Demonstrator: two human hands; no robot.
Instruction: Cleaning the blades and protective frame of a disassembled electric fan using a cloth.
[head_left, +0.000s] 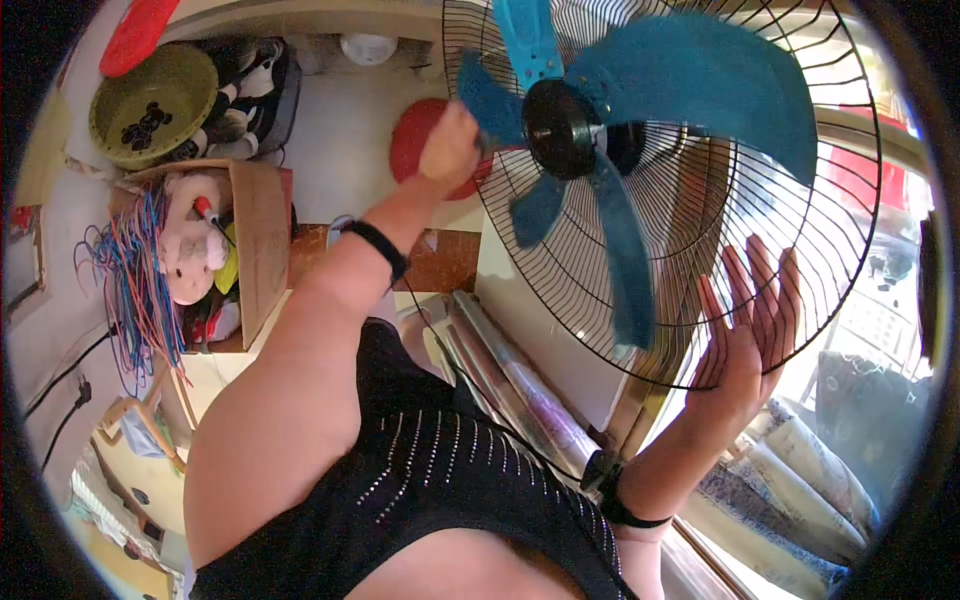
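Observation:
A fan with blue blades (630, 262) and a black hub (559, 127) fills the upper right. Its black wire cage (570, 330) lies behind the blades, and no front grille covers the blades here. My left hand (450, 150), fingers curled and slightly blurred, is at the cage's left rim, close to a blade tip. Whether it grips the blade, the rim or something small is unclear. My right hand (742, 337) is behind the lower right of the cage, palm and spread fingers against the wires. Black bands circle both forearms.
Behind my left hand is a red round object (412, 139). At left stand an olive basin (150, 97), shoes (259, 79) and a cardboard box (259, 255) holding a plush toy (184, 240) and cords. Plastic-wrapped rolls (532, 382) lean below the fan; patterned fabric (780, 487) is at right.

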